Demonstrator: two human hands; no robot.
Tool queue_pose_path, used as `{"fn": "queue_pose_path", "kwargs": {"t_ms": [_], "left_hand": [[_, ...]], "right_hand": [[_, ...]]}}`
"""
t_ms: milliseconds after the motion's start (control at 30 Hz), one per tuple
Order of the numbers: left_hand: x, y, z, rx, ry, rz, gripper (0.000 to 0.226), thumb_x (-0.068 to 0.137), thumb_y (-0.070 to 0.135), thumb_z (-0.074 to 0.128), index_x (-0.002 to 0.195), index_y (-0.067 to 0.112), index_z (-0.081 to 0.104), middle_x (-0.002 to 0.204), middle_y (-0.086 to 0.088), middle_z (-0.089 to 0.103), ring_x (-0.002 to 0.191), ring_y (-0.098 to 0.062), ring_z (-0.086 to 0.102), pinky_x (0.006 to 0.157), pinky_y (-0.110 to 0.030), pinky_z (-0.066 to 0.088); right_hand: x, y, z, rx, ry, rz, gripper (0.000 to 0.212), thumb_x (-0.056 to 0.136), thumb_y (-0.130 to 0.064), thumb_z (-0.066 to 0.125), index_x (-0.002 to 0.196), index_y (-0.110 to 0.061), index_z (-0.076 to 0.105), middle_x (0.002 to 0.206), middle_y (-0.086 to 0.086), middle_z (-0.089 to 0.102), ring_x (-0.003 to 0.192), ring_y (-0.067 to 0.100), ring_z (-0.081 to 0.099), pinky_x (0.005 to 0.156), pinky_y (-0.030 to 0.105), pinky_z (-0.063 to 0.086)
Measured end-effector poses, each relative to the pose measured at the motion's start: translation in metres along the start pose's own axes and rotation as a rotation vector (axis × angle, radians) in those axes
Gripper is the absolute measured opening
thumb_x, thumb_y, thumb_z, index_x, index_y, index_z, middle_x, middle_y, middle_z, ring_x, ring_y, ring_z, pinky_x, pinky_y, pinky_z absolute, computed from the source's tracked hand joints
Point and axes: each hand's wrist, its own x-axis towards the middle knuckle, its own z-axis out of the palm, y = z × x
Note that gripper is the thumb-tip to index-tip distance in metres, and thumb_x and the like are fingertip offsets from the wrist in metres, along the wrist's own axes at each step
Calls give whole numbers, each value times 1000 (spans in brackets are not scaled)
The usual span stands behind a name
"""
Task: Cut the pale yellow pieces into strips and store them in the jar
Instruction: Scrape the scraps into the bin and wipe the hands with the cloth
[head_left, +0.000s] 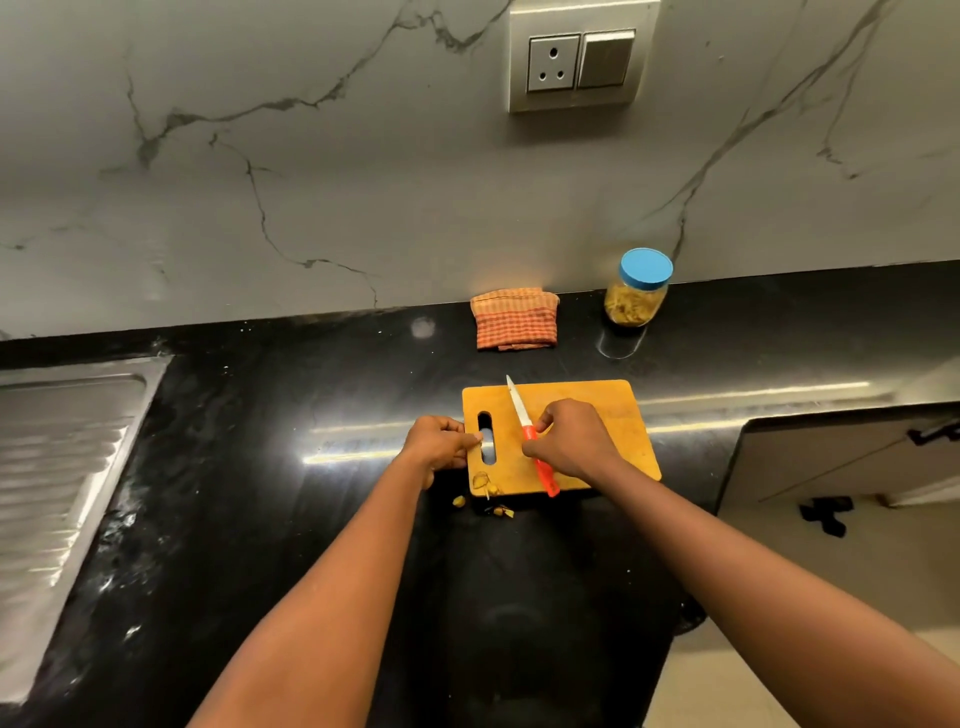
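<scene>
"Head camera, far left: what is that shiny thing?" asks Tom.

"A grey metal sink tray (67, 467), set in the shiny black stone tabletop (260, 415)," says Nia.

"What does the left hand (441, 447) do?"

"Its fingers are curled round the left edge of the flat wooden cutting board (613, 410). The thumb lies on top, by the long hole."

"Where is the food?"

"Only a few little pale yellow bits (491, 488) are out. Some sit on the near left corner of the board. Some lie on the tabletop just beside it. The rest of the board looks bare."

"And the cutting tool?"

"The small knife with a red plastic handle (537, 457) lies across the board, tip pointing away. The right hand (571, 441) has its fingers curled on the handle. I cannot tell if the knife is lifted."

"What is at the back?"

"A folded orange checked cloth (517, 319) by the wall. Right of it stands the clear jar (634, 306), full of yellow strips, with its round blue lid (645, 267) on."

"So is the job done?"

"Nearly, I think. The cutting looks done and the strips are in the jar. The last bits look like scraps, but I am not sure. If they count, the lid must come off again."
</scene>
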Motion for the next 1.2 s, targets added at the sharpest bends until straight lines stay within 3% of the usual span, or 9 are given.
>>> {"fn": "queue_pose_path", "kwargs": {"t_ms": [133,467,700,967,1100,1200], "left_hand": [[-6,0,4,-128,-4,-19,16,86,6,72,98,-2,65,99,-22,72,89,-32,71,70,-35,60],[-23,4,33,-308,52,6,21,83,0,73,101,-5,63,88,-19,71,63,-22,69,51,-28,56],[-38,11,73,-389,27,14,7,85,-2,69,86,0,63,83,-14,71,57,-17,68,48,-25,54],[-69,10,161,-469,-13,25,22,86,-4,68,107,-7,64,88,-16,71,60,-19,69,54,-29,58],[-93,-3,212,-510,24,28,15,85,-5,67,100,-3,65,84,-15,71,60,-20,69,53,-31,58],[-112,-18,254,-553,64,30,16,84,-5,68,99,-3,65,87,-15,71,66,-22,70,67,-36,61]], "right_hand": [[-13,5,-5,12,8,-12,27,68,-30,80,86,-16,66,72,-3,59,67,12,55,51,26,36],[-36,36,-23,33,50,-17,27,69,-29,78,90,-18,66,84,-3,64,75,10,58,61,23,48],[-55,72,-50,85,98,-28,24,72,-27,75,92,-17,67,80,-4,65,75,9,62,70,30,56],[-87,141,-89,71,133,-65,20,78,-30,73,94,-19,68,78,-7,65,75,9,63,73,33,59],[-103,188,-112,45,132,-114,19,81,-34,71,93,-19,69,79,-8,65,75,9,63,71,32,58],[-117,229,-126,23,106,-162,18,82,-34,71,93,-20,68,80,-8,66,76,9,63,72,31,57]]}}
